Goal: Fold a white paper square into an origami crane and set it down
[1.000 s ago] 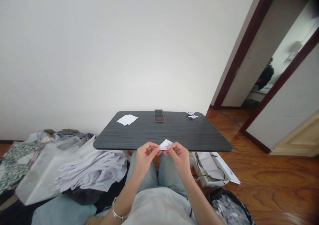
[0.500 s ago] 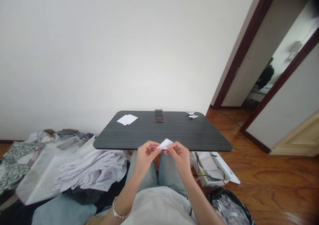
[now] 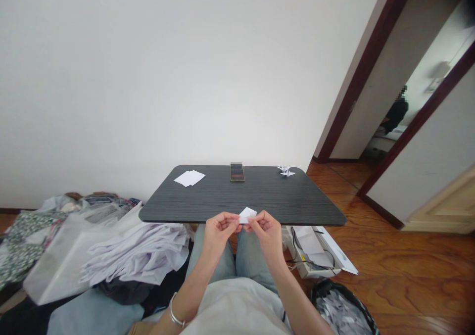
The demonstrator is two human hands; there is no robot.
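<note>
The left hand [image 3: 218, 231] and the right hand [image 3: 267, 231], fingertips pinched closed from either side, hold a small folded white paper piece [image 3: 247, 215] in the air just above the near edge of the dark grey wood-grain table [image 3: 260, 196], over the person's lap.

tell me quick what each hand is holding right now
Left hand: closed, pinching the left end of the folded white paper.
Right hand: closed, pinching the right end of the same paper.
</note>
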